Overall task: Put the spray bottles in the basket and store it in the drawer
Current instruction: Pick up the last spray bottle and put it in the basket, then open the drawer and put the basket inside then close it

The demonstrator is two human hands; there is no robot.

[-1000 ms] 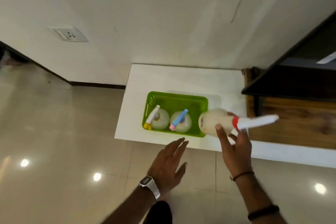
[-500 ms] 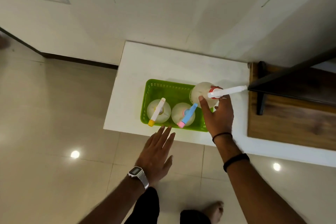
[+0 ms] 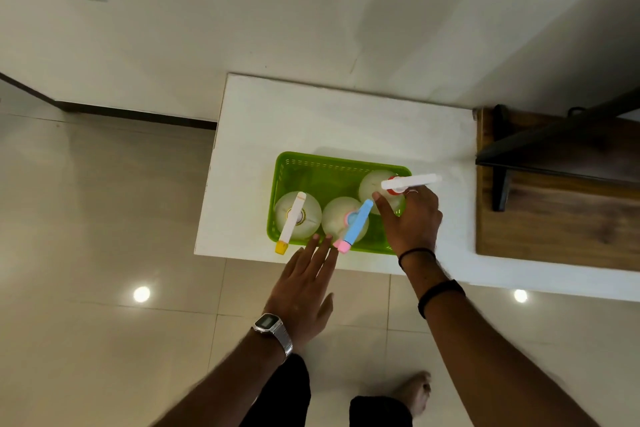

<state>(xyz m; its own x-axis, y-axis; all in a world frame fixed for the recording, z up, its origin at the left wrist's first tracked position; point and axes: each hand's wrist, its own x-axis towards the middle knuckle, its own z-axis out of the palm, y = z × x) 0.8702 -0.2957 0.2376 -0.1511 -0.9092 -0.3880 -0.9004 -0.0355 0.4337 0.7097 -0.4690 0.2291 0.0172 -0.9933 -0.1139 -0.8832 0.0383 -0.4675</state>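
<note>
Seen from above: a green slotted plastic basket (image 3: 341,170) sitting on a white rectangular worktop (image 3: 311,114), close to its near edge, the worktop set against a pale wall. Holding three round, pale translucent spray bottles, all upright. At the left end of the basket, a bottle with a white trigger head and yellow nozzle tip (image 3: 297,215), the yellow tip reaching out past the near rim. In the middle, just beside it, a bottle with a blue trigger head and pink nozzle tip (image 3: 346,218), its pink tip likewise overhanging the near rim. At the right end and toward the far wall of the basket, a bottle with a white trigger head and red collar (image 3: 377,185), the white nozzle pointing right and jutting over the basket's right rim. Right hand (image 3: 410,222) closed around this third bottle from the near side, thumb pressed against its body, fingers wrapped behind under the red collar. Left hand (image 3: 304,288) open and flat, fingers spread and empty, fingertips (image 3: 316,238) at the basket's near rim between the yellow and pink tips; contact with the rim impossible to tell. To the right of the worktop, a brown wooden surface (image 3: 554,218) with a dark metal bracket. Below, glossy beige floor tiles (image 3: 86,218).
</note>
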